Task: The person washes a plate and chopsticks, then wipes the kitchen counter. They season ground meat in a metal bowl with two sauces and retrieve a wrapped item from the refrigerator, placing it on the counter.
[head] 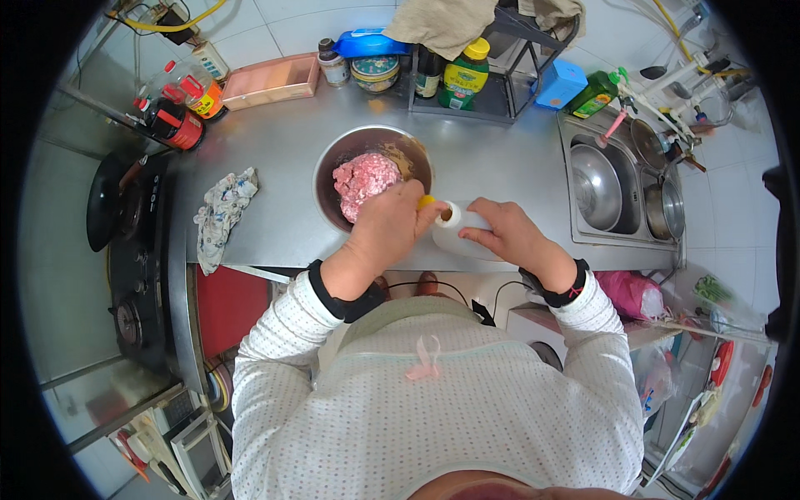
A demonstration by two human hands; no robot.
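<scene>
Raw minced meat point(367, 181) lies in a round metal bowl point(324, 164) on the steel counter, with a brown seasoning point(397, 157) smeared on the bowl's wall beside it. My left hand point(392, 220) is over the bowl's near right rim, its thumb and fingers closed on a small yellow cap point(426, 201). To the right, my right hand point(507, 230) grips a translucent white plastic bottle point(459, 234), tilted with its uncapped mouth towards my left hand. Something brown shows in the mouth.
A patterned cloth point(226, 215) lies on the counter's left, near the gas stove point(140, 262). Sauce bottles point(180, 122), a pink tray point(272, 81) and a dark rack point(462, 115) line the back. At the right, a sink point(625, 181) holds metal bowls.
</scene>
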